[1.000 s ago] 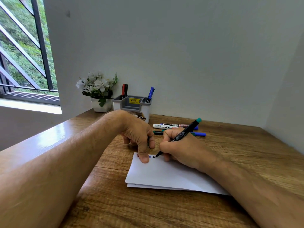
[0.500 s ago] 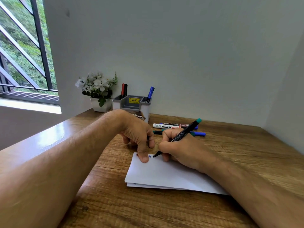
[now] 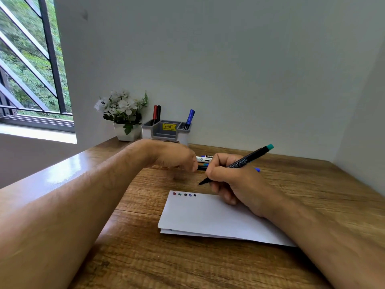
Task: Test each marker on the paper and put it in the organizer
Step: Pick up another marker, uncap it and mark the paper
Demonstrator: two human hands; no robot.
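My right hand (image 3: pixel 235 184) grips a black marker with a teal end (image 3: pixel 245 161) like a pen, its bare tip raised just above the far edge of the white paper (image 3: pixel 208 217). Several small colour marks (image 3: pixel 185 194) run along the paper's top left corner. My left hand (image 3: pixel 177 157) hovers blurred over the desk beyond the paper, fingers curled under round what looked like a dark cap a moment ago. The grey organizer (image 3: pixel 166 132) stands at the wall with a red and a black marker (image 3: pixel 156 113) on its left and a blue marker (image 3: pixel 190 117) on its right.
Loose markers (image 3: pixel 203 159) lie on the wooden desk behind my hands, and a blue one (image 3: pixel 257 169) pokes out past my right hand. A white pot of flowers (image 3: pixel 125 113) sits left of the organizer. Walls close the desk at the back and right.
My left hand lifted off the paper's corner and moved away toward the loose markers. My right hand raised the marker tip off the paper, and the row of marks came into view.
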